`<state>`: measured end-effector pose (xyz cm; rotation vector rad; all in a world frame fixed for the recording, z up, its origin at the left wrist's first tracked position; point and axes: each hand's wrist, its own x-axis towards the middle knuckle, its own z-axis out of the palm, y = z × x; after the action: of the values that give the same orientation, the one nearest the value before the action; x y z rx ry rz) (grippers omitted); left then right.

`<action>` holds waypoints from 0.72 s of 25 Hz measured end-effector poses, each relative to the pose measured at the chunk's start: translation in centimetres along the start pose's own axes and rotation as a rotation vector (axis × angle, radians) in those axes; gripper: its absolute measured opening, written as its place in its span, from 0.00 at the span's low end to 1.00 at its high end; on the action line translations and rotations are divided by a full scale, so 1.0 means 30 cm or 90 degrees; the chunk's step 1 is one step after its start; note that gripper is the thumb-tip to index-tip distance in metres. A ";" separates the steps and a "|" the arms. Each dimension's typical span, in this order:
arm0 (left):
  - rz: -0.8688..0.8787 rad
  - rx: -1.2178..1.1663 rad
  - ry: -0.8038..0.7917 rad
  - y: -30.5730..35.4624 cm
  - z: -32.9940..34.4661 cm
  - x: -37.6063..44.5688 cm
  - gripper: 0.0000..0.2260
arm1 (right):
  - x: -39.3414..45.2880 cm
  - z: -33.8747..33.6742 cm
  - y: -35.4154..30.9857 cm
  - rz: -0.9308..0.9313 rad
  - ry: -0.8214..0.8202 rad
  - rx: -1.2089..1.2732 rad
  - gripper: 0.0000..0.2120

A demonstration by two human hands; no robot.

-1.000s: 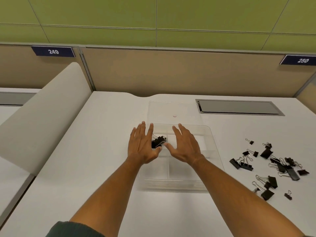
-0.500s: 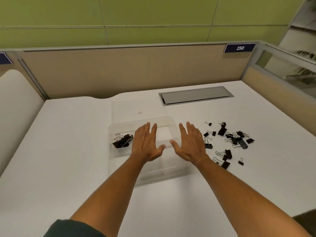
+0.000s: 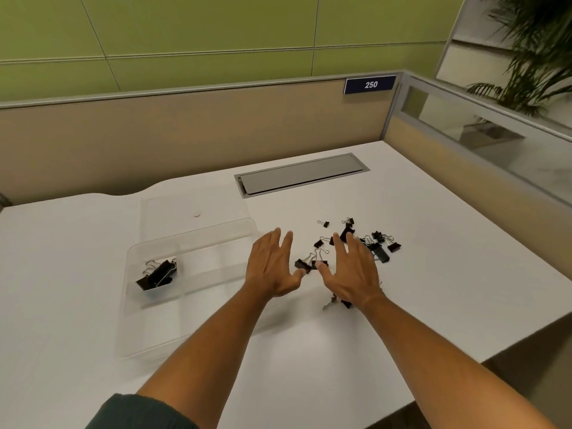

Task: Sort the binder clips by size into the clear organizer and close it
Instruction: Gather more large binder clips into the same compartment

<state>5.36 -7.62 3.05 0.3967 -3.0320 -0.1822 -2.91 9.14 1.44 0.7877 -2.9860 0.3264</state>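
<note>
left hand [image 3: 272, 267] and right hand [image 3: 353, 270] over loose binder clips [image 3: 376, 247], fingers spread, grasping nothing, clear organizer [image 3: 185, 243] open

The clear organizer [image 3: 188, 274] lies open on the white desk, its lid [image 3: 192, 209] flat behind it. A few black binder clips [image 3: 158, 274] lie in its far-left compartment; the loose clips [image 3: 356, 243] are scattered to its right.
</note>
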 end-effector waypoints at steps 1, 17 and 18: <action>0.007 0.004 -0.005 0.027 0.009 0.013 0.39 | 0.001 0.001 0.032 0.007 -0.002 0.007 0.38; 0.005 0.039 -0.065 0.208 0.160 0.136 0.42 | 0.061 0.044 0.358 0.062 -0.036 0.030 0.38; -0.002 0.034 -0.062 0.210 0.167 0.143 0.43 | 0.078 0.050 0.359 0.054 -0.037 0.032 0.38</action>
<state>-0.82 -2.17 -0.82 0.4082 -3.1383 -0.1244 -10.21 16.85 -1.89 0.6872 -3.0837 0.3903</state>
